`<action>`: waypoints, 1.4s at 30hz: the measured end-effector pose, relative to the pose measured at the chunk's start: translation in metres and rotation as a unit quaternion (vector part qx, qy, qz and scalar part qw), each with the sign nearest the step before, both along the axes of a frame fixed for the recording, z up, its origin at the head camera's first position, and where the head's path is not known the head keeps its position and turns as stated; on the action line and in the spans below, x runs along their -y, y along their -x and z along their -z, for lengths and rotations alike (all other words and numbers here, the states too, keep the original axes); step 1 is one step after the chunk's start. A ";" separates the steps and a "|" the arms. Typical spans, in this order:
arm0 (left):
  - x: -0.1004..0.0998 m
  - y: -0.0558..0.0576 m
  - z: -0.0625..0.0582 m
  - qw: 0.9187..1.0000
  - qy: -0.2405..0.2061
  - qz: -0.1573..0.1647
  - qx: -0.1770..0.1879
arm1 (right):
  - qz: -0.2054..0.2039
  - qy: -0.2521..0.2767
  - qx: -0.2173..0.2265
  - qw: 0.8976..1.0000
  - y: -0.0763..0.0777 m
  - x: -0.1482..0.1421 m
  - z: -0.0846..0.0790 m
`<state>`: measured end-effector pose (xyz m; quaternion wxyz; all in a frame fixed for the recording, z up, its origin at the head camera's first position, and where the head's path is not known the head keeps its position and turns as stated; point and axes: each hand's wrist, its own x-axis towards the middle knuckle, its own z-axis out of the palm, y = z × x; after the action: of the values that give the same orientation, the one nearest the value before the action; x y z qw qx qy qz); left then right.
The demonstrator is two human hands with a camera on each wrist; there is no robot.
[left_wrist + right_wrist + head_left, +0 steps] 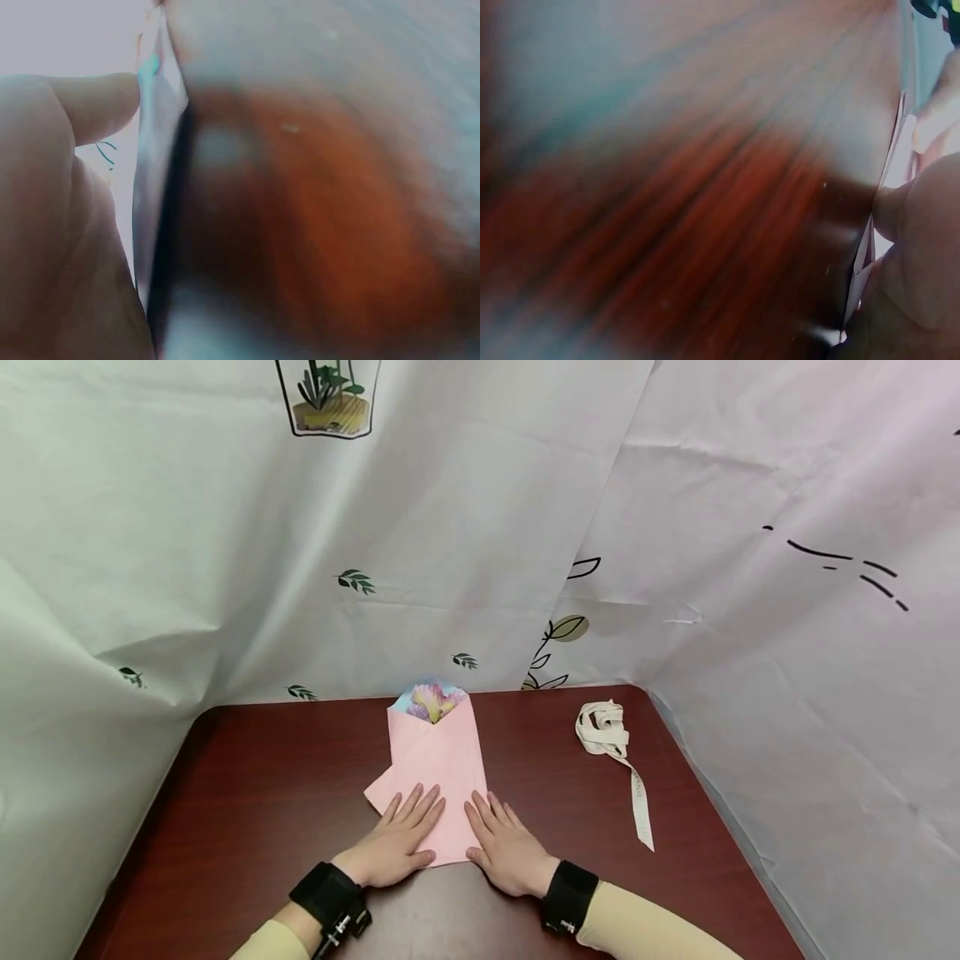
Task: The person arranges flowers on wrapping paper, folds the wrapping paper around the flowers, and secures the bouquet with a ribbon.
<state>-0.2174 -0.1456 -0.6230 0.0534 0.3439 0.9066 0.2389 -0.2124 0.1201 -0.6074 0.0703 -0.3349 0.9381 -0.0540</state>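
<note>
A folded pink paper wrap [435, 760] lies on the dark red-brown table, with a printed or real pink, purple and yellow flower [433, 702] and a light-blue edge showing at its top opening. A pointed pink flap juts out at its left side. The left hand [393, 843] lies flat on the wrap's lower left, fingers straight. On the lower right edge the right hand [510, 847] rests with fingers extended, its thumb near the bottom edge. Both wrist views show the paper's thin edge close by the thumb [105, 105].
A cream ribbon [602, 728], partly coiled, lies at the table's back right with its loose tail running toward the front. The table [285, 777] meets a white patterned cloth [465, 527] at the back. Each wrist wears a black strap [330, 893].
</note>
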 end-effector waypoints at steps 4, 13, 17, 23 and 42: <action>0.004 0.001 0.010 1.000 0.012 -0.006 0.018 | 0.008 -0.002 0.006 1.000 0.001 0.000 -0.002; 0.007 0.004 0.019 0.999 0.032 -0.009 0.017 | -0.004 0.001 -0.008 1.000 -0.001 -0.020 0.002; 0.007 0.003 0.019 0.999 0.042 -0.011 0.024 | -0.008 -0.006 -0.004 1.000 -0.002 -0.026 0.002; 0.005 0.001 0.016 0.999 0.029 -0.011 0.031 | -0.008 0.010 0.055 0.998 -0.001 -0.030 -0.003; 0.005 0.000 0.008 0.998 0.025 -0.007 0.052 | 0.061 0.060 0.058 0.995 0.007 -0.015 -0.003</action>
<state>-0.2175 -0.1505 -0.6307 0.1071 0.3228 0.9108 0.2341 -0.2197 0.1347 -0.6047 0.1013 -0.2765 0.9462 -0.1341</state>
